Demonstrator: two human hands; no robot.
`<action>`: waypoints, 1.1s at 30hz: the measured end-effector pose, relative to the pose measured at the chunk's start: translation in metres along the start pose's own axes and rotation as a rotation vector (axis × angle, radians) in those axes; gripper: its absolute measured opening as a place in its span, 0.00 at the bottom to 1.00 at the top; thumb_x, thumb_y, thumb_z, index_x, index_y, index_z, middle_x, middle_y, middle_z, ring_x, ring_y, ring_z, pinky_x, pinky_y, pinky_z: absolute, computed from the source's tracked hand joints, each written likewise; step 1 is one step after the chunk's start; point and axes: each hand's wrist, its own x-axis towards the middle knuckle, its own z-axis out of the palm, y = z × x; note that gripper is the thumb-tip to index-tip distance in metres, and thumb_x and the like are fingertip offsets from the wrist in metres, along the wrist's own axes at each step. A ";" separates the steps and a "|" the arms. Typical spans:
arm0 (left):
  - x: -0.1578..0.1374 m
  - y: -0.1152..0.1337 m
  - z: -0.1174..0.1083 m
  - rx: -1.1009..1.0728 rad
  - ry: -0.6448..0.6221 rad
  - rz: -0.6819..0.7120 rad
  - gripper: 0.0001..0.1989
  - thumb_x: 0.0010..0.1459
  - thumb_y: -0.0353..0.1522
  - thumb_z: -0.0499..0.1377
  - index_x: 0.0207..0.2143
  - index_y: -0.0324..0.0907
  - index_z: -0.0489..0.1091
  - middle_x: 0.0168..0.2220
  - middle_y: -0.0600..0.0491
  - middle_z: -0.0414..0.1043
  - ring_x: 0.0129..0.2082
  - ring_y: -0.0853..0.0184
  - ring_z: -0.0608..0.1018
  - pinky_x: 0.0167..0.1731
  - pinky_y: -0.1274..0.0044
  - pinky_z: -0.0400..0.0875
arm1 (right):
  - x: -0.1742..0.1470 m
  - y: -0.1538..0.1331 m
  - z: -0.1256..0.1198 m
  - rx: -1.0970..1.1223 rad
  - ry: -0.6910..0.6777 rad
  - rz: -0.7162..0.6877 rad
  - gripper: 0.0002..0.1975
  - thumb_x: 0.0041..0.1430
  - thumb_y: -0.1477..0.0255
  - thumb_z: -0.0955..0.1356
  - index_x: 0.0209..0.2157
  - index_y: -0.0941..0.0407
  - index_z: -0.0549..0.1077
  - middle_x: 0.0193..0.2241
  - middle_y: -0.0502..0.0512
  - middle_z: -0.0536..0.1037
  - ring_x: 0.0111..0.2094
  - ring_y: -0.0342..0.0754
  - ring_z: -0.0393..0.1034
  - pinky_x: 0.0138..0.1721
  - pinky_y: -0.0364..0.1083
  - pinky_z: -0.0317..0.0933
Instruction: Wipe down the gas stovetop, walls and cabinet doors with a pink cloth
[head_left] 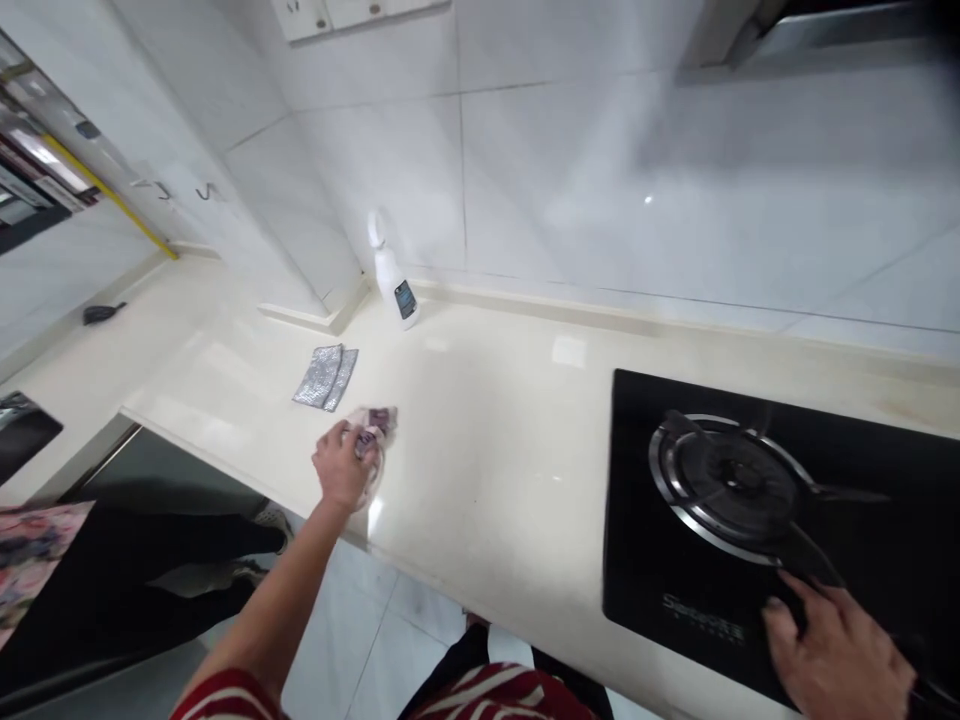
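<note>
My left hand [346, 468] is closed on a crumpled white cloth [384, 420] with purple patches, pressed against the cream countertop [487, 450]. Just beyond it lie two overlapping silver pads [325, 378]. Toward the wall stands a white spray bottle [395, 285] with a dark label. My right hand [836, 645] lies low over the front of the black gas stove [675, 560], thumb and index finger apart. Its fingertips are close to one leg of the dark pan support [810, 555] on the burner [731, 480]; whether they touch it, I cannot tell.
White tiled wall [555, 200] runs behind the counter, with a corner pillar [217, 170] jutting out at left. A dark brush-like object [103, 313] and a sink [26, 435] are farther left. Another person's dark-clad legs [172, 560] show at lower left.
</note>
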 end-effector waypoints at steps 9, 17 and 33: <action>0.060 0.165 0.043 -0.139 -0.078 0.270 0.22 0.59 0.40 0.60 0.56 0.48 0.71 0.65 0.50 0.65 0.62 0.47 0.63 0.58 0.56 0.57 | 0.001 -0.004 0.000 -0.045 0.051 -0.043 0.31 0.66 0.53 0.52 0.51 0.58 0.73 0.54 0.68 0.73 0.55 0.67 0.68 0.51 0.63 0.64; -0.101 0.254 0.033 -0.297 -0.184 0.839 0.19 0.56 0.44 0.62 0.50 0.53 0.74 0.65 0.57 0.64 0.58 0.50 0.66 0.50 0.59 0.62 | 0.001 -0.003 0.001 -0.011 0.045 -0.047 0.28 0.67 0.55 0.54 0.53 0.57 0.72 0.56 0.66 0.72 0.58 0.66 0.65 0.55 0.65 0.61; -0.221 0.188 -0.016 -0.592 -0.243 0.909 0.14 0.52 0.42 0.68 0.38 0.45 0.76 0.43 0.49 0.78 0.41 0.59 0.73 0.44 0.64 0.64 | 0.004 -0.006 0.007 0.057 0.098 -0.054 0.21 0.66 0.62 0.58 0.53 0.55 0.72 0.56 0.64 0.72 0.62 0.60 0.60 0.59 0.61 0.55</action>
